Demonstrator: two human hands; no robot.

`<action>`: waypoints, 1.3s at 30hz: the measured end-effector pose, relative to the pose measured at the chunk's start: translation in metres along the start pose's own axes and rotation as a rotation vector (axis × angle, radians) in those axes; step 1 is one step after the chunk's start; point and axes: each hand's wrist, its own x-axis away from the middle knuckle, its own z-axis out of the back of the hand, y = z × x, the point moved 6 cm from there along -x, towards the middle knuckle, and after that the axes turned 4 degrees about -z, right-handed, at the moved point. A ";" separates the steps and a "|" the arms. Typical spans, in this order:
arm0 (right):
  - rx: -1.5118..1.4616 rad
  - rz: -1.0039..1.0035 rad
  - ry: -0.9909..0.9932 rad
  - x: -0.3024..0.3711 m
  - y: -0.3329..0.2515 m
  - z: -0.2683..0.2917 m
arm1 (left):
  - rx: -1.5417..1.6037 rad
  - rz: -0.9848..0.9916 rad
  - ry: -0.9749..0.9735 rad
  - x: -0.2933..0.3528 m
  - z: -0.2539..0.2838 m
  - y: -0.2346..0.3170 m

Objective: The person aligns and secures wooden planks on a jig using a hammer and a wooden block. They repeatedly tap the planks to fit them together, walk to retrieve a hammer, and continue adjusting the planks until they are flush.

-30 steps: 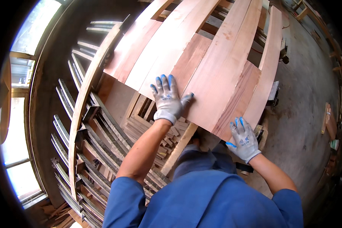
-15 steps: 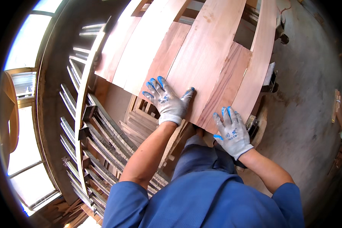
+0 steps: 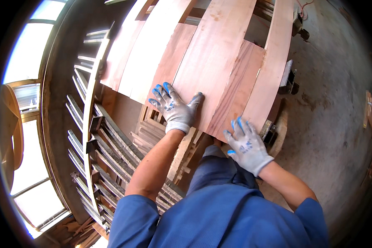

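Several wooden boards lie edge to edge before me. My left hand [image 3: 175, 108], in a grey glove with blue fingertips, rests spread and flat on the near ends of a short reddish board [image 3: 171, 56] and a wide pale board [image 3: 215, 53]. Lower right, my right hand [image 3: 247, 144], gloved alike, has its fingers apart. Its fingertips overlap the near end of a short dark-streaked board [image 3: 237, 82], beside a long narrow board [image 3: 273, 62]; whether they press on it I cannot tell. Neither hand grips anything.
On the left stands a rack of metal bars [image 3: 87, 124] beside bright windows [image 3: 29, 153]. Below the boards' near edge is a stack of wooden strips [image 3: 146, 134]. Metal clamp ends [image 3: 287, 78] jut out on the right, above the concrete floor [image 3: 322, 120].
Boards and both hands appear slightly farther left in the picture, partly from a shift of view. My left hand stays flat and spread; my right hand's fingers remain apart near the board ends.
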 end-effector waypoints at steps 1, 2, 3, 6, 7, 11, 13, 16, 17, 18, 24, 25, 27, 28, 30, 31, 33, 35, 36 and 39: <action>-0.123 0.044 0.011 0.013 0.005 0.007 | -0.003 0.002 0.003 0.001 0.000 -0.002; -0.118 -0.060 0.138 0.030 0.021 0.015 | -0.009 0.004 0.000 0.001 -0.002 -0.002; -0.112 -0.163 0.264 0.053 0.036 0.023 | -0.016 0.006 -0.002 0.001 -0.003 -0.002; -0.224 -0.656 0.554 0.140 0.090 0.012 | -0.031 -0.011 0.006 0.001 0.000 0.001; -0.574 -0.876 0.560 0.173 0.110 -0.030 | -0.036 -0.008 0.005 0.003 0.001 0.000; -2.329 -1.208 0.263 0.227 0.107 -0.202 | -0.042 0.007 0.001 0.002 -0.005 -0.005; -2.535 -1.099 0.219 0.202 0.072 -0.178 | -0.045 -0.008 -0.003 0.000 -0.007 -0.004; -2.194 -1.213 0.267 0.190 0.056 -0.138 | -0.058 -0.025 0.027 -0.001 -0.009 -0.004; -2.112 -1.212 0.238 0.200 0.061 -0.138 | -0.072 -0.016 0.020 0.000 -0.009 -0.006; -2.038 -1.210 0.227 0.207 0.065 -0.139 | -0.085 -0.022 0.017 -0.001 -0.006 -0.001; -1.992 -1.019 0.535 0.177 0.079 -0.010 | -0.083 -0.019 0.024 0.002 -0.008 -0.002; -1.853 -0.965 0.630 0.173 0.082 0.000 | -0.082 -0.016 0.023 0.002 -0.007 -0.003; -1.580 -0.947 0.624 0.168 0.096 0.006 | -0.074 -0.013 0.008 0.003 -0.003 -0.002; -1.445 -0.937 0.621 0.164 0.102 0.008 | -0.069 -0.014 -0.001 0.003 -0.004 -0.002; -1.367 -0.929 0.593 0.151 0.110 0.018 | -0.080 -0.010 -0.003 0.003 -0.004 -0.002; -1.272 -0.912 0.579 0.144 0.118 0.021 | -0.087 -0.007 -0.002 0.003 -0.004 -0.003; -1.110 -0.944 0.521 0.125 0.146 0.026 | -0.072 -0.004 0.008 0.004 -0.005 -0.005; -0.960 -1.027 0.482 0.097 0.182 0.036 | -0.066 -0.007 0.012 0.003 -0.006 -0.005; -0.879 -1.061 0.484 0.086 0.194 0.039 | -0.073 -0.009 0.010 0.002 -0.008 -0.005; -0.552 -1.004 0.520 0.070 0.229 0.024 | -0.074 -0.008 0.010 0.001 -0.005 -0.004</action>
